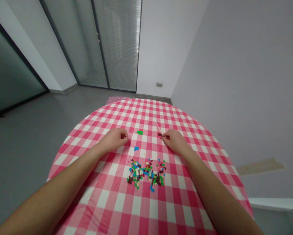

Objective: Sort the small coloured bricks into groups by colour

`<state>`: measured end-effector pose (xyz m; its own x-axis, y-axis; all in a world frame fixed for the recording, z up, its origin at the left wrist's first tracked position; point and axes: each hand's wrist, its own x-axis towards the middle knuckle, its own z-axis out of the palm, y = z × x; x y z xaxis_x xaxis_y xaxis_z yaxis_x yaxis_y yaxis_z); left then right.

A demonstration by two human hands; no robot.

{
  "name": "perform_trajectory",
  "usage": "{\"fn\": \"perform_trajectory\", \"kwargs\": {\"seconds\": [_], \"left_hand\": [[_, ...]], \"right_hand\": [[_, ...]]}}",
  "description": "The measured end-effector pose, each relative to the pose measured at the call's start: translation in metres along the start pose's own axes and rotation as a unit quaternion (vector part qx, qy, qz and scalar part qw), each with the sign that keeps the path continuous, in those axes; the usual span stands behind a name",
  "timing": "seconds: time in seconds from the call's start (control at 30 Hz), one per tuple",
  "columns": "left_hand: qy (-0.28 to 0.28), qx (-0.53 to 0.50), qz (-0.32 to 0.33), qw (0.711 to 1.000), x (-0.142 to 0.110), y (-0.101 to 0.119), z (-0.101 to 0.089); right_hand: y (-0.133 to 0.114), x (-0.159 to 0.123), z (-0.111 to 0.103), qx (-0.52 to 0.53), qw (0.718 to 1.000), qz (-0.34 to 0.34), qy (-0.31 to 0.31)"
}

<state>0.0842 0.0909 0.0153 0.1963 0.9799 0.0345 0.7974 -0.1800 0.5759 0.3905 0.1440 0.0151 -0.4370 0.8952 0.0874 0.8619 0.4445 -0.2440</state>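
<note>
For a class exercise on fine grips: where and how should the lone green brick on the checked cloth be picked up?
Pinch the green brick by its long edges, straight down from above, probably with the nearer left hand. It lies flat on the checked tablecloth, apart from the heap of bricks, so nothing crowds a pinch.

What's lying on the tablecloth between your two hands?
In the head view, a small green plastic brick and a small blue plastic brick lie on the pink-and-white checked tablecloth between the left hand and right hand.
</note>
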Motion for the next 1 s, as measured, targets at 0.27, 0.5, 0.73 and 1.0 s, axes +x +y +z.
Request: {"fn": "perform_trajectory", "kwargs": {"seconds": [0.27, 0.5, 0.73, 1.0], "left_hand": [[0.004, 0.002, 0.002, 1.000, 0.000, -0.001, 0.001], [0.006, 0.000, -0.002, 1.000, -0.001, 0.000, 0.001], [0.005, 0.000, -0.006, 1.000, 0.000, -0.001, 0.002], [0.001, -0.001, -0.007, 1.000, -0.001, 0.001, 0.001]], "right_hand": [[-0.001, 0.001, 0.013, 0.011, 0.999, -0.049, -0.002], [-0.004, 0.001, 0.018, 0.015, 0.999, -0.023, 0.023], [-0.008, 0.004, 0.022, -0.005, 0.999, -0.027, 0.016], [-0.013, 0.003, 0.019, -0.007, 0.999, -0.008, 0.037]]}}
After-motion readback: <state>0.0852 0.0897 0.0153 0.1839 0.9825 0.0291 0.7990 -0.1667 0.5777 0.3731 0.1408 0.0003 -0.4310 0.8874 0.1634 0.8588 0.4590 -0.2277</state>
